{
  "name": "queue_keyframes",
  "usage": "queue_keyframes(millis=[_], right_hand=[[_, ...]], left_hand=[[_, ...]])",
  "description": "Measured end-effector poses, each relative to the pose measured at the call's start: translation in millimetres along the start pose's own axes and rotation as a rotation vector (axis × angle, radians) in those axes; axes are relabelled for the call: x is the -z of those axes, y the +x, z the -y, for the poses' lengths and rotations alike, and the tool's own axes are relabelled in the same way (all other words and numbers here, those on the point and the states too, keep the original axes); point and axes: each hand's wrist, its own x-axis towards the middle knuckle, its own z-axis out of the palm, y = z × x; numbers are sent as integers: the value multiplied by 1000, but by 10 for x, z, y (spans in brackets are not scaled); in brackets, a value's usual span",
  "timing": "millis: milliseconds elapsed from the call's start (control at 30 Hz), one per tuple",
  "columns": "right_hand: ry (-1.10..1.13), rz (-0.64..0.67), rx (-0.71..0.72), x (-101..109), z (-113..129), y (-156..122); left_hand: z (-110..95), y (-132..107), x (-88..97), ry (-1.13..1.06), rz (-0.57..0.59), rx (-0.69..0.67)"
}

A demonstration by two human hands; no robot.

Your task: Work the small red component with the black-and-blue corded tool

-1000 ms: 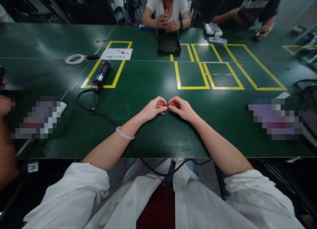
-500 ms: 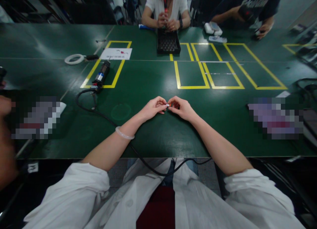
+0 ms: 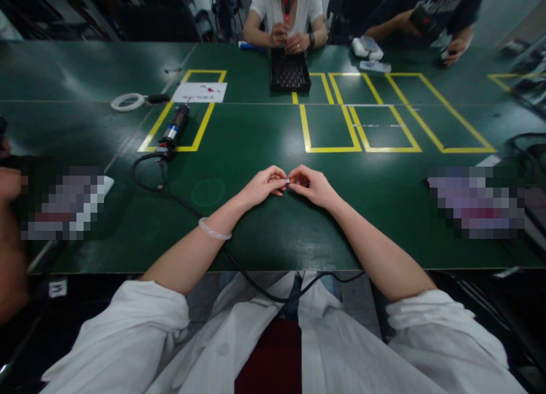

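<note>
Both your left hand [image 3: 267, 187] and right hand [image 3: 314, 186] are closed in a pinch on one tiny part [image 3: 291, 181], held between them over the table [image 3: 281, 235]; it looks light, stiff and easily dropped, so its opposite ends seem the best hold.

This looks like an assembly workshop: beyond the right hand's [image 3: 312, 186] grip, yellow tape rectangles [image 3: 335, 150] mark a long, green-topped workbench [image 3: 251, 129]; farther off, a white-topped co-worker [image 3: 303, 10] (one of several) faces a black, rectangular tray [image 3: 290, 88].
</note>
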Motion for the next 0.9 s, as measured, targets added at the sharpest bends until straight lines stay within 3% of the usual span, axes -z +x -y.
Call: queue_keyframes(millis=[900], right_hand=[[-40,6,16,8,24,7]], left_hand=[[-19,-6,-11,-3,-35,26]])
